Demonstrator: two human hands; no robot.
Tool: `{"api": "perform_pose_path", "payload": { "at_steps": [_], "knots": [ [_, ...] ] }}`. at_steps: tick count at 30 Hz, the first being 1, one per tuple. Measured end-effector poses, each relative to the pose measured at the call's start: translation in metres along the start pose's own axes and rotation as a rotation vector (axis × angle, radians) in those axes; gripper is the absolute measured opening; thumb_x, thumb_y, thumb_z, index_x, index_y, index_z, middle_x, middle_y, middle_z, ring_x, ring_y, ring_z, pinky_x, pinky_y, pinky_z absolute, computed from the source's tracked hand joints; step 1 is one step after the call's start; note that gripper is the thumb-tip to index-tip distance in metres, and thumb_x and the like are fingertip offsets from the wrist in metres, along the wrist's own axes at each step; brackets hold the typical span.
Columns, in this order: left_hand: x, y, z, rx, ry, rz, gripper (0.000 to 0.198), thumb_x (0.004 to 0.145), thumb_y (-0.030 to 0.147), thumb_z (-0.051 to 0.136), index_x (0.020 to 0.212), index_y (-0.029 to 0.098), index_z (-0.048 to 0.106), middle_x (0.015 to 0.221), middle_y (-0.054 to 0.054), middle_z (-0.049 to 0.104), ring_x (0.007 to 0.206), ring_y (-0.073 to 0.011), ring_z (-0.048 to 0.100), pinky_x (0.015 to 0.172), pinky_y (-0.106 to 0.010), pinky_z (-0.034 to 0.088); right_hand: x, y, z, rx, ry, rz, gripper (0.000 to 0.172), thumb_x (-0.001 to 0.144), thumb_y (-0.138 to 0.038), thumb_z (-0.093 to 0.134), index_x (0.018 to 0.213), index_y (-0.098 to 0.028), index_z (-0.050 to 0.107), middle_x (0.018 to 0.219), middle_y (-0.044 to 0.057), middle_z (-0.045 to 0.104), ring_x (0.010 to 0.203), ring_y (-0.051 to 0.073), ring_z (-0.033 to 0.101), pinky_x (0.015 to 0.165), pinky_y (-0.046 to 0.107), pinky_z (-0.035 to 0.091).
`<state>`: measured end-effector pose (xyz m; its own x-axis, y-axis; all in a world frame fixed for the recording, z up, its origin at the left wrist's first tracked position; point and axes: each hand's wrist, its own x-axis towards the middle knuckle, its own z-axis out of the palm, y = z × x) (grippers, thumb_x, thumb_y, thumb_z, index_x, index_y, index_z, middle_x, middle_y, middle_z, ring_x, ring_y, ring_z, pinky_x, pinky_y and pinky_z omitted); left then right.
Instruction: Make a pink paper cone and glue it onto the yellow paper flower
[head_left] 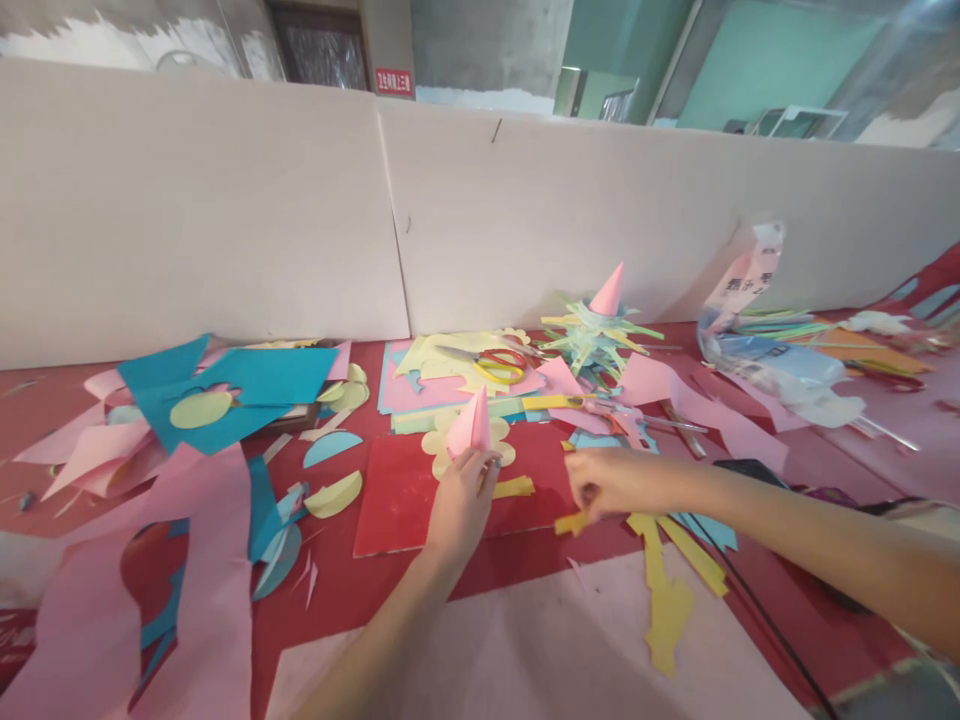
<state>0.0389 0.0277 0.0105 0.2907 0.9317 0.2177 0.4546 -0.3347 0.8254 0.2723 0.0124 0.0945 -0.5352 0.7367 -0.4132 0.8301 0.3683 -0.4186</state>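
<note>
My left hand (463,495) is closed at the base of a pink paper cone (469,425), which stands point up on a pale yellow flower-shaped paper (435,442). Both lie over a red board (394,500). A short yellow paper strip (514,487) rests beside that hand's fingers. To the right, my right hand (611,482) is pinched on another yellow paper strip (571,523), just past the board's edge. Behind them, a second pink cone (608,290) tops a spiky pale green and yellow paper piece (592,340).
Yellow-and-red scissors (501,365) lie on paper sheets behind the board. Blue sheets (270,375) and pink scraps (214,520) spread at the left. Yellow offcuts (670,620), a dark phone-like object (750,472) and a plastic bag (787,375) are at the right. A white panel (600,210) stands behind.
</note>
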Motion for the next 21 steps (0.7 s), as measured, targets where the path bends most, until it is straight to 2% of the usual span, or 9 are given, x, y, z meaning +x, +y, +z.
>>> {"api": "perform_pose_path", "payload": {
  "at_steps": [3,5,7,9,12,16,21],
  "knots": [
    [0.0,0.0,-0.002,-0.023,0.031,-0.02,0.024,0.092,0.027,0.041,0.102,0.022,0.063,0.102,-0.006,0.065,0.094,-0.0186,0.061,0.078,-0.028,0.047,0.019,-0.019,-0.012,0.076,0.095,-0.043,0.01,0.076,-0.027,0.069,0.08,-0.019,0.065,0.088,0.001,0.058,0.077,0.014,0.054,0.065,0.024,0.036],
    [0.0,0.001,-0.003,-0.028,0.029,-0.016,0.024,0.092,0.027,0.041,0.102,0.021,0.062,0.101,-0.006,0.065,0.091,-0.0183,0.061,0.077,-0.028,0.048,0.031,-0.028,-0.014,0.064,0.176,-0.056,0.022,0.074,-0.032,0.072,0.092,-0.022,0.065,0.091,0.0,0.059,0.078,0.015,0.054,0.065,0.025,0.037],
    [0.0,0.002,-0.004,-0.021,0.025,-0.004,0.024,0.092,0.026,0.041,0.103,0.021,0.062,0.099,-0.006,0.065,0.089,-0.018,0.061,0.076,-0.028,0.048,0.038,-0.031,-0.012,0.014,0.222,-0.045,0.028,0.075,-0.029,0.071,0.101,-0.023,0.063,0.093,0.001,0.059,0.076,0.014,0.054,0.065,0.025,0.036],
    [0.0,0.002,-0.006,-0.007,0.034,-0.008,0.025,0.093,0.025,0.04,0.103,0.022,0.062,0.098,-0.006,0.064,0.09,-0.0184,0.061,0.077,-0.028,0.048,0.037,-0.027,-0.01,-0.047,0.197,-0.044,0.024,0.077,-0.024,0.069,0.1,-0.022,0.064,0.093,0.002,0.058,0.077,0.015,0.055,0.064,0.025,0.035],
    [0.001,0.003,-0.007,0.011,0.051,-0.042,0.026,0.093,0.027,0.04,0.104,0.023,0.063,0.102,-0.006,0.064,0.097,-0.0201,0.059,0.082,-0.03,0.048,0.02,-0.011,-0.006,-0.131,0.066,-0.095,0.018,0.075,-0.018,0.067,0.093,-0.021,0.065,0.093,0.002,0.058,0.087,0.018,0.057,0.067,0.026,0.036],
    [0.001,0.003,-0.006,0.003,0.045,-0.074,0.026,0.093,0.027,0.04,0.104,0.023,0.063,0.106,-0.006,0.064,0.099,-0.0208,0.059,0.085,-0.032,0.048,-0.015,0.016,-0.003,-0.243,-0.064,-0.037,0.024,0.07,-0.006,0.062,0.089,-0.021,0.064,0.093,0.003,0.059,0.096,0.022,0.057,0.072,0.029,0.037],
    [0.002,0.002,-0.004,0.0,0.028,-0.053,0.026,0.093,0.028,0.04,0.105,0.023,0.063,0.105,-0.006,0.065,0.097,-0.0204,0.06,0.084,-0.032,0.048,-0.05,0.037,0.009,-0.286,-0.057,0.016,0.038,0.063,0.001,0.056,0.094,-0.021,0.061,0.096,0.004,0.061,0.095,0.025,0.056,0.076,0.033,0.037]
  ]
}}
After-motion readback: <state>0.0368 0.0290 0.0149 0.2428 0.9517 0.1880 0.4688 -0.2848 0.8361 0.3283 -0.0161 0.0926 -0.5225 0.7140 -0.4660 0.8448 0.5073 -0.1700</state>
